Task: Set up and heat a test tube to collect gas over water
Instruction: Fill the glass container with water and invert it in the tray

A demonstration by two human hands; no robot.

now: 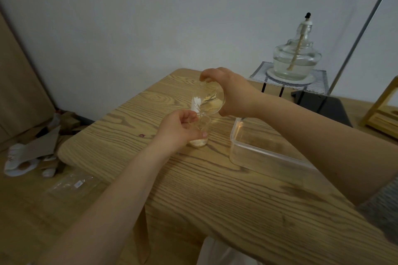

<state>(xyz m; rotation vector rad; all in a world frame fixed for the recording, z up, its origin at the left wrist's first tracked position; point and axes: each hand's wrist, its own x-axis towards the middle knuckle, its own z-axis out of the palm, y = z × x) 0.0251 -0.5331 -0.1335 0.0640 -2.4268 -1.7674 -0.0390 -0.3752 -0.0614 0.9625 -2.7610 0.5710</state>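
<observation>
Head view: filling the small clear glass bottle [199,133], so setup's mid-way, I'd guess.
Right hand [233,92] wraps a tipped clear glass beaker [210,98], lip just above the bottle the left hand [178,129] grips; clear plastic tub [254,146] just right, table edge well left.
</observation>
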